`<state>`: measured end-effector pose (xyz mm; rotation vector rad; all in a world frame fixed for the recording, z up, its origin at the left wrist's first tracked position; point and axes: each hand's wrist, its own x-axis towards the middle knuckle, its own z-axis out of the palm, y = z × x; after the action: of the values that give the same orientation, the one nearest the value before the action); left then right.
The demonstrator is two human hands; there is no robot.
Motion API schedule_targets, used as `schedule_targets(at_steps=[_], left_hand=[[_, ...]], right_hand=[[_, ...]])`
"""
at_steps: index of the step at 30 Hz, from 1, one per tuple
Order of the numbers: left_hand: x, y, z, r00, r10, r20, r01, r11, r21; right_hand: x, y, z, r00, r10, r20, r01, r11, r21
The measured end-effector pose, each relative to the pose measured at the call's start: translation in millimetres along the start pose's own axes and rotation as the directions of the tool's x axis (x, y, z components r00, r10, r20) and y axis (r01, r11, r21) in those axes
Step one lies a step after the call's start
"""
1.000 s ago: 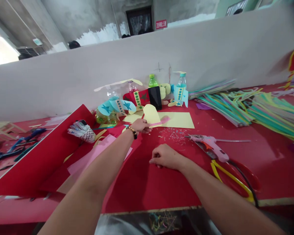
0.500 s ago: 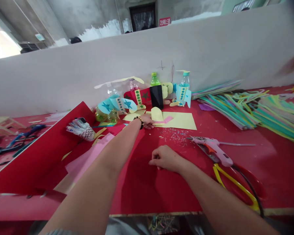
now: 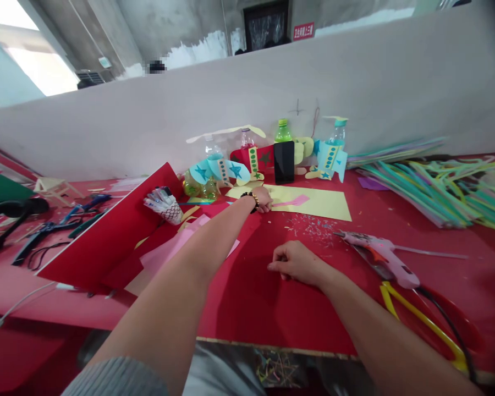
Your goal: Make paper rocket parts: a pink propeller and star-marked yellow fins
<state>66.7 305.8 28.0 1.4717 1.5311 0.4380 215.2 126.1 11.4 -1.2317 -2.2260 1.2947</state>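
My left hand (image 3: 263,199), with a beaded bracelet at the wrist, reaches forward to the near edge of a pale yellow paper sheet (image 3: 328,202). Its fingers are pressed together and point down; what they hold, if anything, is hidden. A pink paper strip (image 3: 299,201) lies on the sheet just right of these fingers. My right hand (image 3: 295,259) rests on the red tabletop (image 3: 247,308), loosely curled, with nothing seen in it. Beyond it to the right lies a pink hot glue gun (image 3: 381,253), over scissors with yellow and red handles (image 3: 423,324).
Bottle rockets or planes with paper wings (image 3: 330,157) line the partition, a black phone (image 3: 284,162) leaning among them. A pen holder (image 3: 167,208) stands by a tilted red board (image 3: 111,236) and pink paper (image 3: 177,242). Pipe cleaners (image 3: 429,190) are heaped at right.
The view has turned left. My left hand has drawn slightly left along the yellow sheet, and the rounded yellow piece beside it no longer shows. My right hand stays put.
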Motion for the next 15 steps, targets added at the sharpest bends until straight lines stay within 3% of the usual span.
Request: schedule_targets(at_steps=[7, 15], left_hand=[[-0.5, -0.1, 10.8, 0.986, 0.158, -0.054, -0.127, 0.919, 0.372], [6.0, -8.5, 20.9, 0.953, 0.298, -0.059, -0.225, 0.824, 0.519]], right_hand=[[-2.2, -5.3, -3.5, 1.0, -0.004, 0.004, 0.004, 1.0, -0.008], [0.4, -1.6, -1.5, 1.0, 0.002, -0.001, -0.002, 1.0, -0.003]])
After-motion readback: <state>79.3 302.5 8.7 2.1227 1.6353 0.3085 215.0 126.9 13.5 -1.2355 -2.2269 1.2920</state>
